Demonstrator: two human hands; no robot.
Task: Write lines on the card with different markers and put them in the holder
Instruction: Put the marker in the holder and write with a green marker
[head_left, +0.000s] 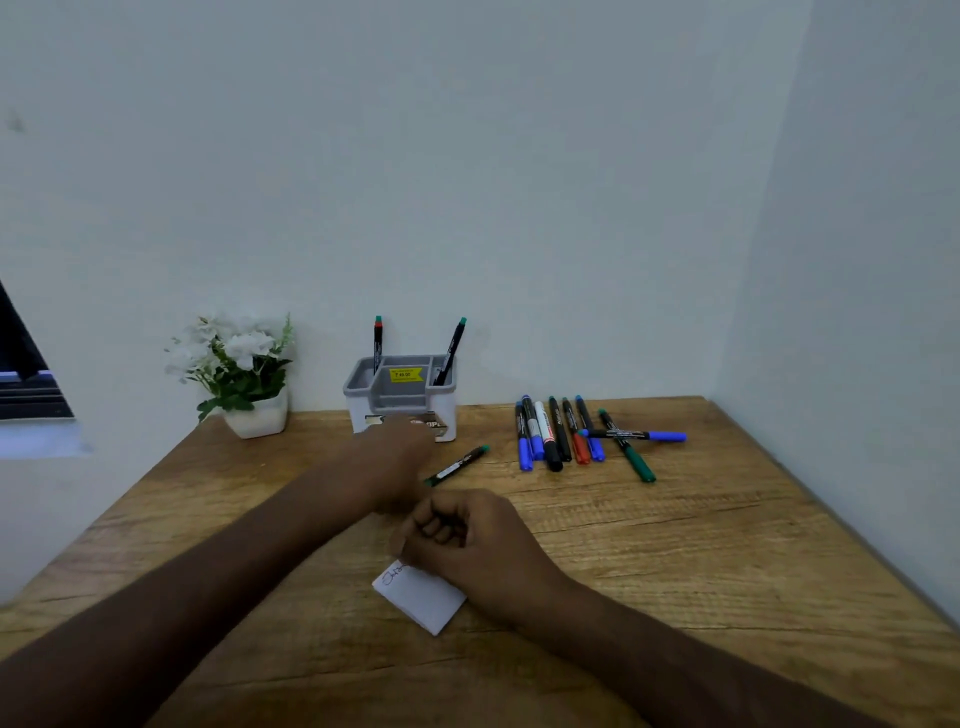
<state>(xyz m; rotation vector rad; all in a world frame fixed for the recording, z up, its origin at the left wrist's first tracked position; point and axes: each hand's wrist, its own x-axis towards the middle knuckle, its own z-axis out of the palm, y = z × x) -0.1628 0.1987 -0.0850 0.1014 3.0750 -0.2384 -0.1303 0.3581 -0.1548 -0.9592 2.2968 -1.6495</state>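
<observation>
Left hand is stretched out toward the holder, blurred; it covers the near end of the green marker lying loose in front of the holder. Can't tell whether that grip is on the marker or just over it.

Right hand sits on the far end of the card, fingers curled into a fist. Something dark shows between them, maybe a cap or a marker, can't tell.

Card is mid-tabletop toward the near edge, one scribble at its far-left corner. Holder is at the back edge against the wall, two markers standing in its outer compartments. Marker pile is toward the back right corner, one blue lying across the others.

Risks as I see them:
- Loose green marker is round and lies diagonal; a blind swipe by the left hand could roll it off toward the pile.
- Holder looks light, with leaning markers; a knock from the reaching hand could tip it or shove it into the plant pot.
- Right hand resting on the card could smear wet ink or drag the card.
- If the marker goes in uncapped, the tip dries out.
</observation>
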